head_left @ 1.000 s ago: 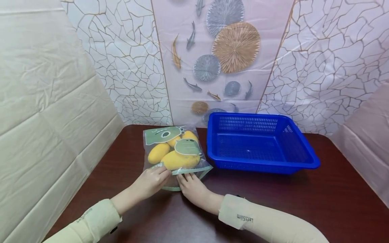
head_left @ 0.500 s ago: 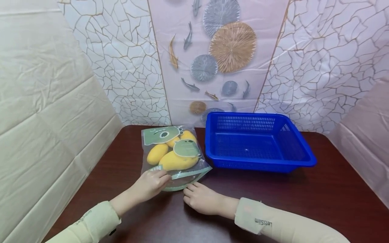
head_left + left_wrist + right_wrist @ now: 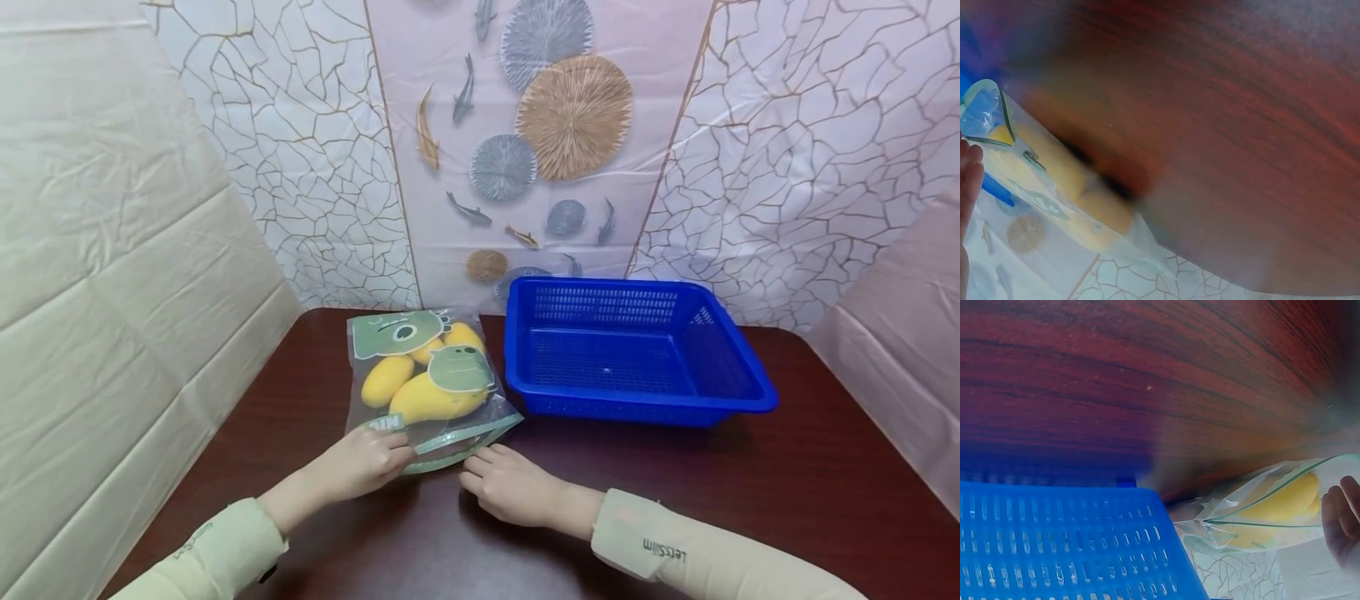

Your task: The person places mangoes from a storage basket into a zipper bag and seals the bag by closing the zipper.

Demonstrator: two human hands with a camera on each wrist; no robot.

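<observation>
A clear zip bag [image 3: 442,433] with green animal prints lies on the table, its mouth towards me and parted. Inside are several yellow mangoes [image 3: 386,380], partly covered by the prints. My left hand [image 3: 367,458] pinches the mouth's left side near the zip strip; the left wrist view catches only its fingers [image 3: 971,169] at the image edge. Close to the mouth's near lip is my right hand [image 3: 513,486], fingers loosely bent. In the right wrist view its fingers [image 3: 1340,509] look fairly straight in front of the parted opening. Both thumbs are hidden.
A blue plastic basket [image 3: 630,402] with slotted walls stands right of the bag, close to its corner. The dark wooden table [image 3: 420,550] runs back to a patterned cloth [image 3: 450,283]. Pale cloth [image 3: 135,292] hangs along the left.
My right hand has drawn out of the bag's mouth and moved right and nearer to me. My left hand has shifted slightly left, still at the bag's edge. The bag has barely moved.
</observation>
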